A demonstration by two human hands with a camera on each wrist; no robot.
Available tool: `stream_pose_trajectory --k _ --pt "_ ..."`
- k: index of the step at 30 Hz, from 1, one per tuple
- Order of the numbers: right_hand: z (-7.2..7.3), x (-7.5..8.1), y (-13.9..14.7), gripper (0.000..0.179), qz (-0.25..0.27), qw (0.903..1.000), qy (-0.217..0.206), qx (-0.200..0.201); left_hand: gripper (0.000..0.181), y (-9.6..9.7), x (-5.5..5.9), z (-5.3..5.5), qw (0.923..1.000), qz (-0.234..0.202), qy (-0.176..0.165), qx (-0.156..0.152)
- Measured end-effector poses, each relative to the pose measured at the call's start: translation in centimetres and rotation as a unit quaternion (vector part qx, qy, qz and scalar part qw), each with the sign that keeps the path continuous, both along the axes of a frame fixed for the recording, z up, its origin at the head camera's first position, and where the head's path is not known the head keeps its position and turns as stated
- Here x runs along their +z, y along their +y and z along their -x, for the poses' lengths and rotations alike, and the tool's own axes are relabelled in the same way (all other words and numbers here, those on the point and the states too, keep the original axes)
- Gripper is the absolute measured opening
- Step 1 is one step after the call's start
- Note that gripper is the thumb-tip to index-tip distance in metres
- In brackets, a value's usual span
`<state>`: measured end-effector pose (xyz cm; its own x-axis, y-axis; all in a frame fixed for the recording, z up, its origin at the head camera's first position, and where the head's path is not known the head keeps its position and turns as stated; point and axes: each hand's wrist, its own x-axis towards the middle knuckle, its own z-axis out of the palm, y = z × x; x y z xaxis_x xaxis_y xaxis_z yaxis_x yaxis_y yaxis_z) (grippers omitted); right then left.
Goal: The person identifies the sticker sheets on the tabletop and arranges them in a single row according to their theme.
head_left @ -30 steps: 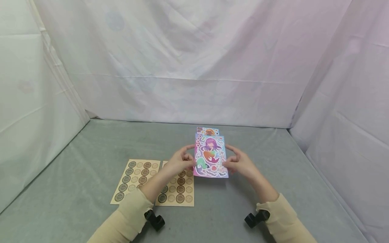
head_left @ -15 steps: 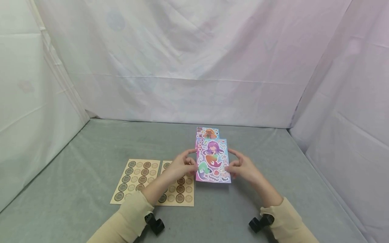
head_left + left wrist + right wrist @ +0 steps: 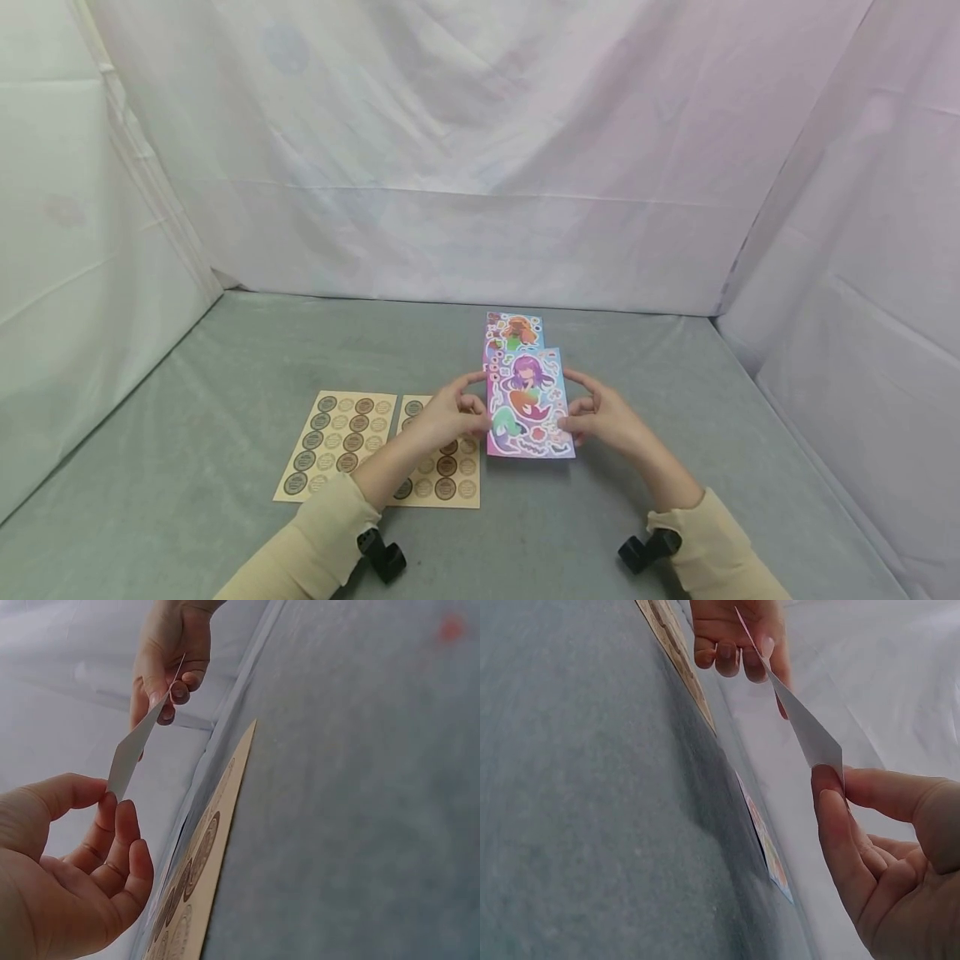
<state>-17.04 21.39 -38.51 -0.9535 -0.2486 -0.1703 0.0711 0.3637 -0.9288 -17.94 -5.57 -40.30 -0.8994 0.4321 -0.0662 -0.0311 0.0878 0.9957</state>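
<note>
"White cloth point(image 3: 480, 167) hung at nine, twelve and three o'clock round that grey tabletop point(image 3: 720, 417). What was the person holding?"

"One mermaid sticker sheet point(image 3: 529, 404), lifted above the middle of the table, printed side toward the person. At its nine o'clock the left hand point(image 3: 457, 412) pinched one edge between thumb and fingers; at three o'clock the right hand point(image 3: 607, 418) pinched the other."

"And beyond it?"

"At twelve o'clock a second sticker sheet point(image 3: 517, 332), with an orange-haired figure, lay on the table, its near part hidden from the person's side."

"Over toward eight o'clock?"

"Two tan sheets of round labels point(image 3: 330, 446), side by side, partly covered by the left forearm point(image 3: 386, 469). Their print was too small to read. Each cream sleeve point(image 3: 318, 533) had a black camera point(image 3: 384, 557) at the wrist."
</note>
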Motion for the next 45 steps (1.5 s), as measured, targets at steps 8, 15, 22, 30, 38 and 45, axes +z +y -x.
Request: stream_pose_trajectory --k 8,15,22,30,38,45 --pt "0.0 0.1 0.3 0.089 -0.006 0.9998 -0.001 0.018 0.078 0.1 0.0 -0.3 0.9999 0.007 0.003 -0.008" --pt "-0.1 0.1 0.7 0.094 -0.015 0.9987 -0.015 0.046 0.082 0.1 -0.2 -0.4 0.9996 0.011 -0.009 -0.023" --pt "-0.1 0.2 0.8 0.091 -0.031 0.9980 -0.019 0.051 0.085 0.2 -0.4 -0.6 0.9992 0.012 -0.027 -0.025" --pt "0.0 0.1 1.3 0.087 -0.039 0.9976 -0.025 0.051 0.084 0.5 -0.3 -0.8 0.9984 0.041 -0.026 -0.027" --pt "-0.6 0.4 1.5 0.087 -0.050 0.9970 -0.015 0.058 0.084 1.2 -0.5 -1.2 0.9972 0.066 -0.022 -0.027" --pt "-1.1 0.0 2.1 0.088 -0.065 0.9958 -0.004 0.065 0.084 2.1 -0.5 -1.7 0.9959 0.084 -0.032 -0.015"
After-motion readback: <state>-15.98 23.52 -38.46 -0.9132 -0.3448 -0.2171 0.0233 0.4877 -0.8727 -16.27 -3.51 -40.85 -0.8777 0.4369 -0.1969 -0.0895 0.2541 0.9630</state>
